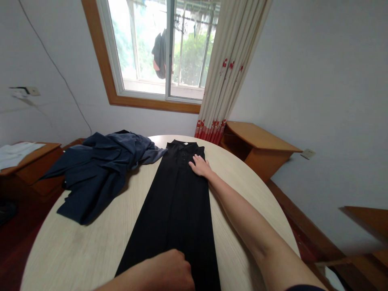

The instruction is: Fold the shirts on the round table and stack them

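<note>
A long black garment [178,194], with a buttoned front and a small pale label at its top edge, lies stretched out along the round table [242,194]. Near its top right side, my right hand [200,165] rests flat on the cloth, fingers extended. My left hand [172,270] is closed over the lower part of the garment, close to me. Its fingers are curled under and out of sight, so what they hold is hidden. The garment's lowest end runs out of the view.
Crumpled dark blue clothes [100,169] are heaped on the table's left, partly over its edge. A wooden cabinet [260,141] stands behind right, beside a curtain [230,72] and window. White cloth [18,153] lies on wooden furniture at far left.
</note>
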The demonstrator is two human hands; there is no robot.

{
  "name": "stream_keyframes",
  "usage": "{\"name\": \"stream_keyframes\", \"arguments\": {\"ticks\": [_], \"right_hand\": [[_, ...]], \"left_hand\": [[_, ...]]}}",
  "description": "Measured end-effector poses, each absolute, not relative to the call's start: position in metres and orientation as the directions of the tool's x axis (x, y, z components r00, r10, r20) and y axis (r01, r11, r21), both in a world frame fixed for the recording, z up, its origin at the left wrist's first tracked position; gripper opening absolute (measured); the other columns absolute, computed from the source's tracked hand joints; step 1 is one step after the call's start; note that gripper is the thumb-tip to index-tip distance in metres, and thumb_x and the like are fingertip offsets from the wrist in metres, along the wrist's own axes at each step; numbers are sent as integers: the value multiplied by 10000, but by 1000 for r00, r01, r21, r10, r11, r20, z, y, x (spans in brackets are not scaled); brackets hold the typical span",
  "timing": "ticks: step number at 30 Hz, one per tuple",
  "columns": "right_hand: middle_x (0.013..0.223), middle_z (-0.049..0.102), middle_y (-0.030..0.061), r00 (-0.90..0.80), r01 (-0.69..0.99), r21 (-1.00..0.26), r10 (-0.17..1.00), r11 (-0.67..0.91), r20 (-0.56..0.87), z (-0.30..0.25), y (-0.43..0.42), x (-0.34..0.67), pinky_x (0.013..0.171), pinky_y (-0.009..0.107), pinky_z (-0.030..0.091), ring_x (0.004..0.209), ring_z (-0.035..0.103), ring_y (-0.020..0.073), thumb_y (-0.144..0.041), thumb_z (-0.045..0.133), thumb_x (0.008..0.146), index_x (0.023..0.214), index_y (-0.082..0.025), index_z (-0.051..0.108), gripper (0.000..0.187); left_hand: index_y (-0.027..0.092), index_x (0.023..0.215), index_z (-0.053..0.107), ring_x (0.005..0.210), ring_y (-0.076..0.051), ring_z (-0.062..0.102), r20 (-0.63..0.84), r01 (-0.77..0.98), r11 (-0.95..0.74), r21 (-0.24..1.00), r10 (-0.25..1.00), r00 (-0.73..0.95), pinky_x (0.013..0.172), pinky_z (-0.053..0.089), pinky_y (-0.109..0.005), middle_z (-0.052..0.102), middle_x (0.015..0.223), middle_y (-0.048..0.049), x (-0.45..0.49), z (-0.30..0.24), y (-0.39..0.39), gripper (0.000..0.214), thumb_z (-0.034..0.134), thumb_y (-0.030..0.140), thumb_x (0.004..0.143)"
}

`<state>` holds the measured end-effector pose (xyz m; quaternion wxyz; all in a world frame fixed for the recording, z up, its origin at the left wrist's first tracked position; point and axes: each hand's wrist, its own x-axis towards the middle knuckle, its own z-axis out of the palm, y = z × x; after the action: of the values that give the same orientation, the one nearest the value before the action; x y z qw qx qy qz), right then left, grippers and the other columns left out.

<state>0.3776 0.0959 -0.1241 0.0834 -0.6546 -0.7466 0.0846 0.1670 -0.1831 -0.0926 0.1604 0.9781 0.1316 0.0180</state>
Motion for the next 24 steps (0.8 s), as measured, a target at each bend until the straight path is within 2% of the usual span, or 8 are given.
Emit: {"name": "stream_keyframes", "arguments": {"ticks": [6,8,11,13,16,19,21,24], "right_hand": [[1518,481,148,-33,979,-197,992,57,122,-108,127,386,1123,479,361,1386,447,303,-447,426,1005,1452,-215,525,514],[1437,548,172,20,984,-177,991,4,136,-103,140,386,1083,465,405,1329,502,322,-457,486,978,1435,-197,534,528],[1362,599,200,89,982,-180,986,-63,141,-100,158,382,1004,437,473,1243,576,340,-446,564,935,1414,-143,524,568],[1322,630,203,111,977,-197,984,-83,136,-101,168,380,951,410,504,1188,620,333,-362,592,915,1402,-133,524,543],[1294,665,174,86,972,-228,990,-58,116,-102,179,380,921,387,517,1160,647,320,-230,606,877,1372,-178,567,500],[1290,686,115,43,957,-289,990,-1,137,-101,187,383,940,352,506,1184,638,297,-170,607,851,1248,-229,678,407],[1267,701,104,51,939,-345,983,12,174,-100,190,385,960,328,490,1183,636,275,-159,566,867,1169,-207,727,345],[1253,706,118,64,920,-391,975,24,211,-101,192,388,1002,317,459,1184,634,249,-152,469,907,1167,-148,735,372]], "left_hand": [[251,698,690,688,-197,702,-122,376,-838,395,358,926,729,501,-336,736,700,12,178,-81,-174,180,654,220,871],[230,732,697,759,-225,724,-197,517,-766,382,479,856,821,513,-374,753,762,-6,183,-74,-170,148,714,305,859],[194,883,706,890,-297,728,-302,759,-554,341,701,647,889,517,-450,767,923,-70,189,-64,-164,264,743,451,834],[173,1034,683,967,-321,714,-337,847,-417,329,786,518,887,527,-466,754,1034,-102,190,-61,-161,302,698,426,869],[191,1174,629,1031,-301,699,-367,870,-332,365,808,462,874,543,-438,729,1137,-91,190,-61,-159,287,623,273,900],[236,1165,627,1017,-271,704,-375,856,-323,405,795,477,856,550,-406,726,1141,-53,188,-65,-158,290,557,173,890],[256,1106,647,1005,-255,705,-349,844,-327,425,802,485,846,547,-379,734,1103,-34,186,-68,-158,270,536,155,882],[260,1036,673,970,-232,706,-283,826,-345,445,821,496,826,540,-344,741,1053,-26,182,-69,-156,235,535,161,874]]}}
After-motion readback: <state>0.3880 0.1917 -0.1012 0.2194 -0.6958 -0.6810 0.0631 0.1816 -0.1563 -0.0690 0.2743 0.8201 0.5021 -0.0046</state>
